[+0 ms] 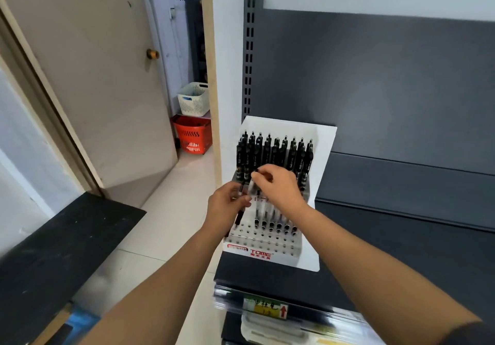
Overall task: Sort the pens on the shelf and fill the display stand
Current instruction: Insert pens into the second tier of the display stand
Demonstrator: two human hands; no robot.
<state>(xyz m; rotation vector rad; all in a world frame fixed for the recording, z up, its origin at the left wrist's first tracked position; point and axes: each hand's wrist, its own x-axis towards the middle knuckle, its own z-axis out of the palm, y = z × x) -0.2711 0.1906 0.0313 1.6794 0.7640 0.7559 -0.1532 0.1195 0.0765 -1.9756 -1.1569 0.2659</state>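
a: location of the stock?

b: a white tiered plastic display stand (325, 157) with a red label stands at the left end of the dark grey metal shelf (401, 251). black capped pens (273, 151) stand upright in its rear rows. clear-barrelled pens (276, 218) occupy one row lower down, and the front holes are mostly vacant.

a: state of each grip?

b: the left grip (227, 205) is curled round a dark slim pen (237, 218), tip down, at the stand's front-left corner. the right grip (281, 186) pinches the top of a clear pen with a black end (252, 185) above the middle rows.

a: surroundings?

b: an orange plastic basket (191, 135) sits on the floor beyond the open door, with a white one (193, 98) above it.
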